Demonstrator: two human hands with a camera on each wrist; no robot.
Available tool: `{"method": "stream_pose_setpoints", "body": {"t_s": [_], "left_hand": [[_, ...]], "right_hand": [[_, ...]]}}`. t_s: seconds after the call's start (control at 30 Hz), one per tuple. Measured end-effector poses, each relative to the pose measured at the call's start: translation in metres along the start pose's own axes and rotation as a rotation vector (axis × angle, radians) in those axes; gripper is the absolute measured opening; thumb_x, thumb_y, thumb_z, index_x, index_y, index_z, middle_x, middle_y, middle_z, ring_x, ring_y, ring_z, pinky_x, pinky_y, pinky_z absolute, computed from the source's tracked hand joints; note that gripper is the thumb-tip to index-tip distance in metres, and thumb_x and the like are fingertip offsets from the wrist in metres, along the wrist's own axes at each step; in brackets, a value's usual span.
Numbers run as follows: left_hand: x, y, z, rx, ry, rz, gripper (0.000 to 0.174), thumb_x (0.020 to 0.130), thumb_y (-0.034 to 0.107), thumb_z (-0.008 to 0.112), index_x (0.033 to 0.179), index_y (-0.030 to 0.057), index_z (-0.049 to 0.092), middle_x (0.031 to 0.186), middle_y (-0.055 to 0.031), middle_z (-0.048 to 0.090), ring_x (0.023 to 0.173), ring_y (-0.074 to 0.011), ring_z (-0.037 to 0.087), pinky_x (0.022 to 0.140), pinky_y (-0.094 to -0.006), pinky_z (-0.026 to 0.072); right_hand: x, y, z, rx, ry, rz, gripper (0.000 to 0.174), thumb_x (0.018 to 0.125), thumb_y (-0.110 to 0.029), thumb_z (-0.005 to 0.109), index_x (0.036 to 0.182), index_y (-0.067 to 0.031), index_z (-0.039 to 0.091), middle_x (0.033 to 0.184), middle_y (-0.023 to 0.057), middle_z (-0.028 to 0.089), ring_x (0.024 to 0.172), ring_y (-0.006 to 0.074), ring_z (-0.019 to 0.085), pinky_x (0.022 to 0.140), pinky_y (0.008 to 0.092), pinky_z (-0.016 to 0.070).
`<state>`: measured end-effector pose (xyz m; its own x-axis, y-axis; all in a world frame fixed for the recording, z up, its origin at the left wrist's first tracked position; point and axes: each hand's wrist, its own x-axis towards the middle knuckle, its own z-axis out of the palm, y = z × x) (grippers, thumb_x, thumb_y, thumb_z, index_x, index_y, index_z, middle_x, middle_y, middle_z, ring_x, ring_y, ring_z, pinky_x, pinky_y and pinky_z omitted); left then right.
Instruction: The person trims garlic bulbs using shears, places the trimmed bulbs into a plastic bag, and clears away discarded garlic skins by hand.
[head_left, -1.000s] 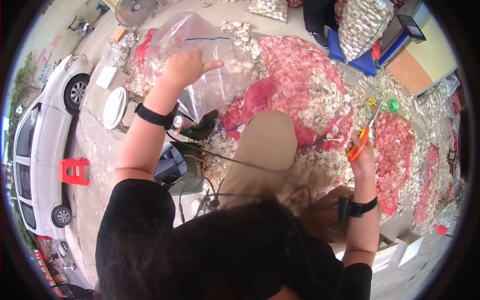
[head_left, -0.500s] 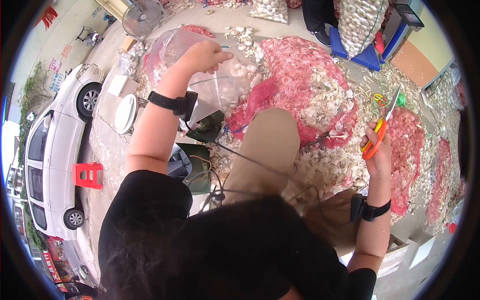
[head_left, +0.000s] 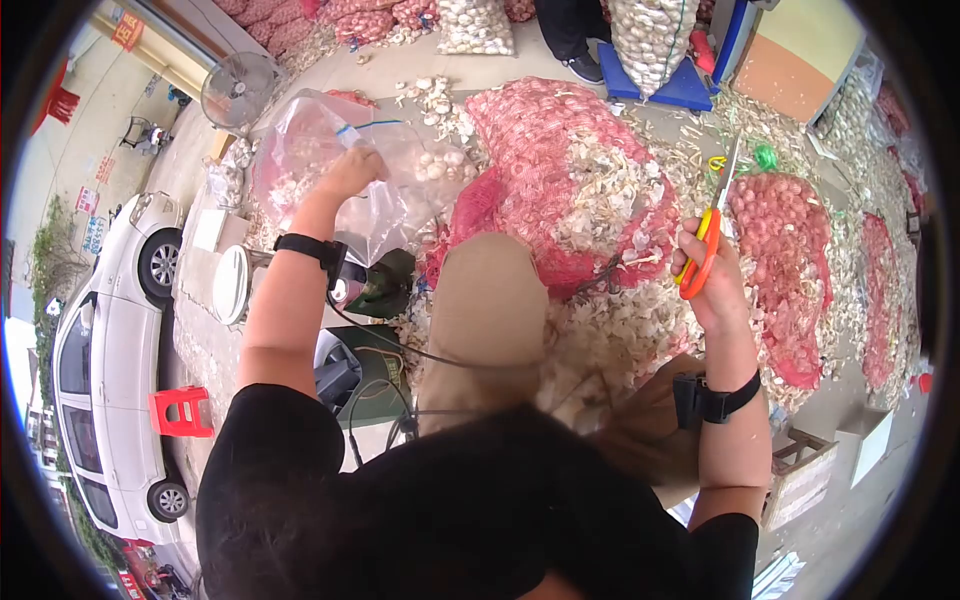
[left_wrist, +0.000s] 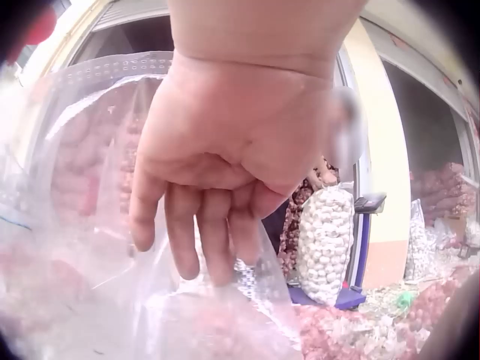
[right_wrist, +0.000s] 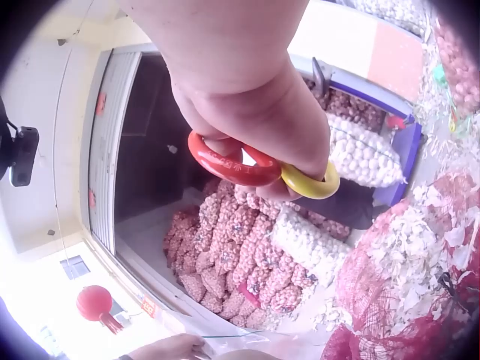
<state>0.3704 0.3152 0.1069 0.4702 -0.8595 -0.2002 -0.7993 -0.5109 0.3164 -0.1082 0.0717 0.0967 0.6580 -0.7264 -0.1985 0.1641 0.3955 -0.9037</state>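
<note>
My left hand (head_left: 352,174) hovers over a large clear plastic bag (head_left: 405,215) holding some garlic bulbs. In the left wrist view the fingers (left_wrist: 214,232) hang down loosely in front of the clear film, nothing gripped between them. On the other side, my right hand (head_left: 720,290) holds a pair of scissors (head_left: 711,243), blades pointing up and away from me. Its fingers go through the red-orange and yellow handles, which the right wrist view shows closely. Between the hands lies a big red mesh sack (head_left: 520,125) of garlic, topped with loose skins.
A smaller red mesh sack (head_left: 785,235) of garlic lies right of the scissors. Farther off, a full sack of white garlic (head_left: 650,45) stands on a blue platform scale (head_left: 685,98) beside a person's legs. A cable (head_left: 400,345) crosses my lap; a red stool (head_left: 182,412) stands left.
My left hand has gone from a raised pose with its thumb stretched out to fingers hanging down over the bag. The right hand keeps holding the scissors. The head view has shifted.
</note>
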Motion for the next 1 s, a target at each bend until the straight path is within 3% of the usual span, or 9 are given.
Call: {"method": "stream_pose_setpoints", "body": {"t_s": [0.13, 0.23, 0.3, 0.43, 0.53, 0.67, 0.73, 0.87, 1.0], "left_hand": [[0.044, 0.142, -0.052, -0.918, 0.122, -0.001, 0.026, 0.089, 0.027, 0.041, 0.094, 0.008, 0.059, 0.107, -0.004, 0.06, 0.114, -0.0184, 0.051, 0.091, -0.0444, 0.0373], [0.111, 0.177, -0.053, -0.966, 0.073, 0.065, 0.03, 0.092, 0.034, 0.041, 0.102, 0.01, 0.056, 0.112, -0.0032, 0.057, 0.112, -0.0191, 0.05, 0.09, -0.0412, 0.0369], [0.149, 0.193, -0.04, -1.111, 0.193, 0.168, 0.037, 0.092, 0.036, 0.041, 0.117, 0.0103, 0.052, 0.121, -0.0052, 0.052, 0.116, -0.0243, 0.047, 0.094, -0.0481, 0.0345], [0.169, 0.225, -0.005, -1.124, 0.2, 0.006, 0.052, 0.09, 0.043, 0.043, 0.133, 0.0129, 0.04, 0.136, -0.0087, 0.04, 0.124, -0.0309, 0.04, 0.097, -0.0573, 0.0308], [0.161, 0.236, 0.001, -0.539, 0.247, -0.02, 0.06, 0.087, 0.051, 0.046, 0.13, 0.0087, 0.047, 0.13, -0.0181, 0.047, 0.122, -0.0333, 0.042, 0.095, -0.0486, 0.0375], [0.112, 0.23, 0.008, 0.114, 0.197, 0.212, 0.09, 0.076, 0.052, 0.063, 0.14, 0.001, 0.024, 0.134, -0.0281, 0.039, 0.118, -0.0384, 0.047, 0.099, -0.0397, 0.0384], [0.086, 0.233, 0.017, 0.342, -0.04, 0.151, 0.091, 0.074, 0.038, 0.067, 0.141, 0.0007, 0.018, 0.13, -0.0289, 0.043, 0.113, -0.0391, 0.05, 0.097, -0.0403, 0.0396], [0.113, 0.212, 0.049, 0.262, 0.014, 0.182, 0.078, 0.073, 0.02, 0.063, 0.139, 0.0017, 0.025, 0.108, -0.0256, 0.059, 0.098, -0.034, 0.061, 0.085, -0.0383, 0.047], [0.157, 0.223, 0.014, -0.393, 0.253, 0.145, 0.065, 0.075, 0.006, 0.053, 0.135, 0.0002, 0.03, 0.086, -0.0159, 0.063, 0.069, -0.0206, 0.062, 0.064, -0.0312, 0.0494]], "right_hand": [[0.002, 0.004, -0.01, 0.01, 0.033, 0.029, 0.026, 0.083, -0.01, 0.063, 0.105, -0.0024, 0.05, 0.081, 0.0025, 0.054, 0.066, 0.0126, 0.054, 0.059, 0.0271, 0.0467], [0.005, 0.003, -0.013, 0.037, 0.058, 0.051, 0.027, 0.083, -0.01, 0.062, 0.106, -0.0024, 0.05, 0.08, 0.0026, 0.053, 0.066, 0.0127, 0.054, 0.059, 0.0275, 0.0467], [0.007, 0.001, -0.016, 0.044, 0.061, 0.035, 0.027, 0.083, -0.01, 0.063, 0.106, -0.0024, 0.05, 0.08, 0.0028, 0.053, 0.066, 0.0128, 0.054, 0.06, 0.0272, 0.0465], [0.008, -0.004, -0.017, 0.038, 0.079, 0.003, 0.029, 0.081, -0.009, 0.065, 0.105, -0.0012, 0.05, 0.081, 0.0031, 0.054, 0.066, 0.0111, 0.053, 0.06, 0.0251, 0.0443], [0.01, -0.008, -0.024, 0.015, 0.077, 0.008, 0.029, 0.082, -0.01, 0.064, 0.106, -0.0013, 0.05, 0.081, 0.0028, 0.053, 0.066, 0.0116, 0.053, 0.06, 0.0253, 0.0442], [0.007, -0.007, -0.027, 0.011, 0.086, 0.03, 0.029, 0.083, -0.011, 0.063, 0.106, -0.0012, 0.049, 0.079, 0.002, 0.052, 0.065, 0.0121, 0.053, 0.059, 0.0255, 0.0447], [0.009, -0.006, -0.024, 0.015, 0.064, 0.031, 0.028, 0.083, -0.011, 0.063, 0.106, -0.0011, 0.049, 0.078, 0.002, 0.052, 0.065, 0.0121, 0.053, 0.059, 0.0255, 0.0446], [0.007, -0.004, -0.016, -0.036, 0.05, 0.027, 0.028, 0.082, -0.011, 0.064, 0.105, -0.0009, 0.051, 0.075, 0.0028, 0.053, 0.064, 0.0122, 0.053, 0.058, 0.0251, 0.0434], [0.003, -0.006, -0.011, -0.006, 0.041, 0.041, 0.028, 0.079, -0.011, 0.067, 0.101, -0.0022, 0.05, 0.078, 0.0028, 0.054, 0.064, 0.0107, 0.051, 0.058, 0.0248, 0.0433]]}}
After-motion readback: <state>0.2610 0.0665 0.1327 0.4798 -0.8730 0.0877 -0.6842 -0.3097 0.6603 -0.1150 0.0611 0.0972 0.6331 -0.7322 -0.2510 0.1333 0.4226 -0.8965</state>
